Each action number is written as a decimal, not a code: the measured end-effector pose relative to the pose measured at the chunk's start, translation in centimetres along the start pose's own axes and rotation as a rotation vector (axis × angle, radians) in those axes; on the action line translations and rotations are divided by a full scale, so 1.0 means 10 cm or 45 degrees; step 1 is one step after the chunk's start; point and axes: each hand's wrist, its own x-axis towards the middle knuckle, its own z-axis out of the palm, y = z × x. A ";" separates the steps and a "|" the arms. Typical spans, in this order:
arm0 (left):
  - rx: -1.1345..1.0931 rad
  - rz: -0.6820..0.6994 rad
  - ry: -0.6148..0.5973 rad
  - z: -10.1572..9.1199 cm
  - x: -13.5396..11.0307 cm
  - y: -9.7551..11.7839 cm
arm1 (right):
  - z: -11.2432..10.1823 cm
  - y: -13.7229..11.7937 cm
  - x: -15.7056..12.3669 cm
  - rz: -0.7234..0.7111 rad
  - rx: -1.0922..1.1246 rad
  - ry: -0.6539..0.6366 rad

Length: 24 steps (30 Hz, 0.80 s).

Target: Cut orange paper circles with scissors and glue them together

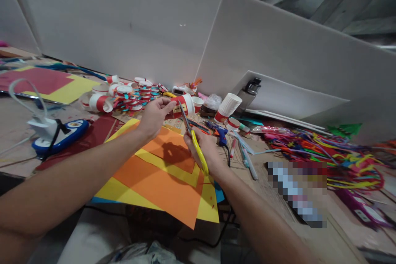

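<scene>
My left hand [154, 116] holds a red and white paper cup [183, 105] on its side, fingers closed round its base. My right hand [204, 150] grips yellow-handled scissors [194, 142], whose metal blades point up toward the cup and touch its side. Both hands hover above overlapping orange and yellow paper sheets [161, 177] on the table.
A pile of cut cup rings and cups [126, 95] lies behind my left hand. A stack of white cups [228, 107], a blue glue gun [220, 134], pens, and a heap of coloured pipe cleaners [328, 152] lie right. A blue and white device [58, 136] sits left.
</scene>
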 end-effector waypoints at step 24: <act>0.235 0.092 -0.105 -0.01 0.06 -0.04 | -0.04 0.05 0.01 0.094 0.195 -0.125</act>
